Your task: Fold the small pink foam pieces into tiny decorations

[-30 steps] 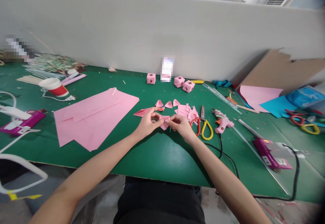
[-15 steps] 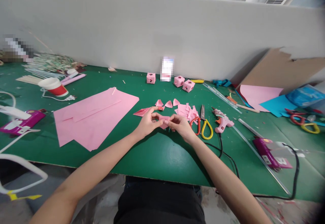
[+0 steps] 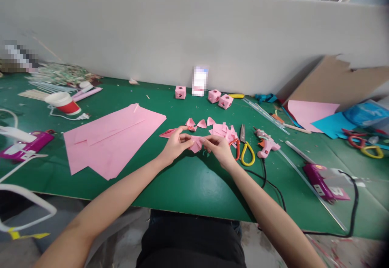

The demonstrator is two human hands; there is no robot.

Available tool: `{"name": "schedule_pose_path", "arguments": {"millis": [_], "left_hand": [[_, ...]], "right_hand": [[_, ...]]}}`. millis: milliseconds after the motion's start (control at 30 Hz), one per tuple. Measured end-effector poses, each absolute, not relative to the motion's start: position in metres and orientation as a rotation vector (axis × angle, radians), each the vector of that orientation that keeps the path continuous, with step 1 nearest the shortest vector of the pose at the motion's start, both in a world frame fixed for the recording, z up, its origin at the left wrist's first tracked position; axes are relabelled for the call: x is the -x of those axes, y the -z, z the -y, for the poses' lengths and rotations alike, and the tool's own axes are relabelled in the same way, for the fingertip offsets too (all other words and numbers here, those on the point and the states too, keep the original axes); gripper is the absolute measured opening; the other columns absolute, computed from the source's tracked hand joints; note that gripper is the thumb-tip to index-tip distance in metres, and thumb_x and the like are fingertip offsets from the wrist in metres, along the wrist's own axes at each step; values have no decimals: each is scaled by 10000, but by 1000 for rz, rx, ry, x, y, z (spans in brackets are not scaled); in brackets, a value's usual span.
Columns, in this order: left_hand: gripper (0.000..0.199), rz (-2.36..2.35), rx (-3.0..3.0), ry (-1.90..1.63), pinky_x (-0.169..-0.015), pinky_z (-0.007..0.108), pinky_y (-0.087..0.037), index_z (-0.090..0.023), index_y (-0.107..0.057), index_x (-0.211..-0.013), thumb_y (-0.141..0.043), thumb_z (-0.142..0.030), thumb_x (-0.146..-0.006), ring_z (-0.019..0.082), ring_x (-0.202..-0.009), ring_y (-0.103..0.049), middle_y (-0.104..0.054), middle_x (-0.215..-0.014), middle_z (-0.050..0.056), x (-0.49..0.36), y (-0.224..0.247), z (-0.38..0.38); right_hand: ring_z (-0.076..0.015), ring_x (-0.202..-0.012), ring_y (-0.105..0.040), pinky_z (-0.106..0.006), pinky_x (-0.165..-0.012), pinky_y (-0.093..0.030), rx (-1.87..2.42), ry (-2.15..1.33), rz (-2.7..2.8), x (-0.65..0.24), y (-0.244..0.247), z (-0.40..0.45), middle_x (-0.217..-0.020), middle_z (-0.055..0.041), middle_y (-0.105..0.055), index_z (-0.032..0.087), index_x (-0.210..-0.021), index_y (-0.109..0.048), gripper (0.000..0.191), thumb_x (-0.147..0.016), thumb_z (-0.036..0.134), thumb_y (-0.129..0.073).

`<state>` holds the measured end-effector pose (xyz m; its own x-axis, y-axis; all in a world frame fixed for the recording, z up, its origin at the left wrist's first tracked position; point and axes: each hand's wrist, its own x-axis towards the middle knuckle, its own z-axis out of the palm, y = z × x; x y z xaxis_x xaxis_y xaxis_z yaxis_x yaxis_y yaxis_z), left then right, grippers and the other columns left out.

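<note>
A small folded pink paper piece (image 3: 196, 144) is pinched between my two hands above the green table. My left hand (image 3: 176, 145) grips its left edge with thumb and fingers. On the opposite edge, my right hand (image 3: 219, 149) holds it between thumb and fingertips. Small pink folded pieces (image 3: 201, 123) lie just behind my hands, and a pink pointed folded paper (image 3: 167, 133) is beside my left hand. Pink paper scraps (image 3: 223, 130) and scissors with red and yellow handles (image 3: 248, 153) lie beside my right hand.
Large pink sheets (image 3: 118, 138) cover the table's left part. Pink cubes with holes (image 3: 180, 92) and a propped phone (image 3: 199, 81) stand near the grey partition. A pink glue gun (image 3: 268, 146) with black cable, a purple power strip (image 3: 319, 182) and clear rods lie right.
The paper piece between my hands has been turned and now shows a wider, creased face. My fingers have shifted slightly along its edges, and my right hand has moved a little outward.
</note>
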<state>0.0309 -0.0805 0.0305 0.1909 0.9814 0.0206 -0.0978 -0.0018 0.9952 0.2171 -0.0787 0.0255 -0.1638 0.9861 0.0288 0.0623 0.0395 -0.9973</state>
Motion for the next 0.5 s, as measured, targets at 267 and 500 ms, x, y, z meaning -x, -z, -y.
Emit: {"name": "schedule_pose_path", "arguments": {"millis": [267, 500], "left_hand": [[468, -1023, -1261, -1144, -710, 270, -495, -165, -512, -1146, -728, -257, -741, 134, -722, -633, -650, -794, 4, -32, -30, 80], [474, -1028, -1349, -1110, -689, 262, -487, -162, -512, -1153, -719, -237, -734, 135, -720, -624, -628, -771, -11, -32, -28, 79]], "right_hand": [[-98, -515, -465, -251, -492, -371, 1139, -1251, 1416, -217, -23, 78, -627, -15, -633, 147, -822, -742, 405, -714, 538, -755], [-98, -509, -470, -254, -489, -375, 1140, -1238, 1421, -217, -24, 78, -635, -17, -635, 148, -819, -741, 413, -722, 549, -741]]}}
